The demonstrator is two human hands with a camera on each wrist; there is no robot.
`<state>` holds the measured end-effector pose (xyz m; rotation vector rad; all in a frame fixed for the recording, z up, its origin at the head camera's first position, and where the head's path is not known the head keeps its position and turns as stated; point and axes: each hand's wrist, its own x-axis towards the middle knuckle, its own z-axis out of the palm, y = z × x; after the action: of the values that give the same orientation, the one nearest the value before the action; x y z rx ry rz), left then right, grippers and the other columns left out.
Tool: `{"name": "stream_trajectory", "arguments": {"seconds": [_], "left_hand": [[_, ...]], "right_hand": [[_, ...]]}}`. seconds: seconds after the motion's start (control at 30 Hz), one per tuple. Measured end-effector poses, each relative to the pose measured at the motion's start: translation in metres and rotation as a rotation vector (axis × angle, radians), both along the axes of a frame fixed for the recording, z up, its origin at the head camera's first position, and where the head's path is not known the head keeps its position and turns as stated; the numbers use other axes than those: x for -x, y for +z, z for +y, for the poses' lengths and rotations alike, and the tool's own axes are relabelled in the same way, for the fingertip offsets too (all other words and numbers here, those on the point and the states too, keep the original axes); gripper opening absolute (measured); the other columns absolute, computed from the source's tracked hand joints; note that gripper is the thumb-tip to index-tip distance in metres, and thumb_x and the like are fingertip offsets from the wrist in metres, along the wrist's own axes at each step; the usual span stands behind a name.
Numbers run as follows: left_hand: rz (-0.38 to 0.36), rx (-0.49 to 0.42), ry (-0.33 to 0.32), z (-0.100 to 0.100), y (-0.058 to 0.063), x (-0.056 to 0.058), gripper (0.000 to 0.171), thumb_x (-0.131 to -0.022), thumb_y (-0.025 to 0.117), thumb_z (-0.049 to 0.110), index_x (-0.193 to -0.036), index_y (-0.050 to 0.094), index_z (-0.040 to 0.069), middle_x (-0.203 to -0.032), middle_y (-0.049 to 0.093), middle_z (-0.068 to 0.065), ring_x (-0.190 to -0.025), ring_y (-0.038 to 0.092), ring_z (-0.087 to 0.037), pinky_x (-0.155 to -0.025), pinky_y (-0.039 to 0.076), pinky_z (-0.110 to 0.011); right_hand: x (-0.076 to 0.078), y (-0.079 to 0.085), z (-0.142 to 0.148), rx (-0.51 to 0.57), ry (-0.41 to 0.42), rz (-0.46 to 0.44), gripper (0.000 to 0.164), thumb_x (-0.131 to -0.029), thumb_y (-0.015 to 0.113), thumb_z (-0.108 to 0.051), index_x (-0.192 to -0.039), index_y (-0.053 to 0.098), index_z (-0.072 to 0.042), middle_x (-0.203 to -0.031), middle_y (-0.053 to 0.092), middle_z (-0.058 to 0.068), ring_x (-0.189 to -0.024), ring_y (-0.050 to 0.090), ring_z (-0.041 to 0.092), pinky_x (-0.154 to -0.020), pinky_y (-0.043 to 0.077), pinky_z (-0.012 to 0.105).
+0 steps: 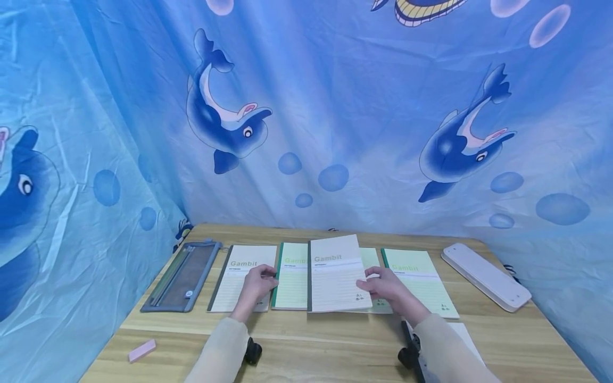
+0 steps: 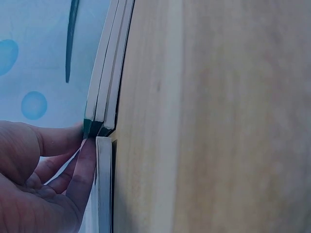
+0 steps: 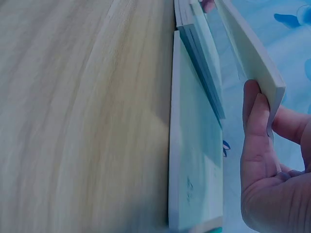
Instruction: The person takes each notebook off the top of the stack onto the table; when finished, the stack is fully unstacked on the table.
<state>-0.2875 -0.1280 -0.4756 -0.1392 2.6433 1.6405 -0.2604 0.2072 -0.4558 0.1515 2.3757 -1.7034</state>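
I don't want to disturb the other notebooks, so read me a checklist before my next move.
1. Right grip pinching the dark-spined notebook: ok.
2. That notebook's right side raised: ok, a gap shows beneath it in the right wrist view.
3. Left grip touching the green-spined pile: ok.
4. Left grip pinching that pile: cannot tell.
5. Pile's cover fully in view: not ok, the held notebook hides its right part from the head camera.
6. Zip pouch clear of both grips: ok.
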Motion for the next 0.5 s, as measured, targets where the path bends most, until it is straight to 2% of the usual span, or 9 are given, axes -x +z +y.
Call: {"name": "stream_trajectory", "arguments": {"seconds": [0.23,0.5], "left_hand": [[-0.008,0.000,0.007,0.001,-0.001,0.001,0.033,-0.085,0.067,-0.003,-0.118,0.064,-0.005,-0.107,0.064,-0.015,-0.097,0.063,-0.027,-0.087,0.054,-0.042],[-0.013,0.008,0.008,0.000,-0.001,0.002,0.032,-0.085,0.067,-0.002,-0.117,0.064,-0.004,-0.107,0.064,-0.016,-0.097,0.063,-0.028,-0.087,0.054,-0.043]], "right_hand": [[-0.020,0.008,0.018,0.010,0.013,-0.016,0.049,-0.090,0.074,-0.020,-0.123,0.049,0.005,-0.089,0.069,0.012,-0.077,0.070,0.025,-0.072,0.057,0.037],[-0.050,0.009,0.037,0.016,0.047,-0.048,0.060,-0.093,0.071,-0.025,-0.133,0.042,0.010,-0.093,0.069,0.012,-0.082,0.070,0.027,-0.075,0.057,0.040]]}}
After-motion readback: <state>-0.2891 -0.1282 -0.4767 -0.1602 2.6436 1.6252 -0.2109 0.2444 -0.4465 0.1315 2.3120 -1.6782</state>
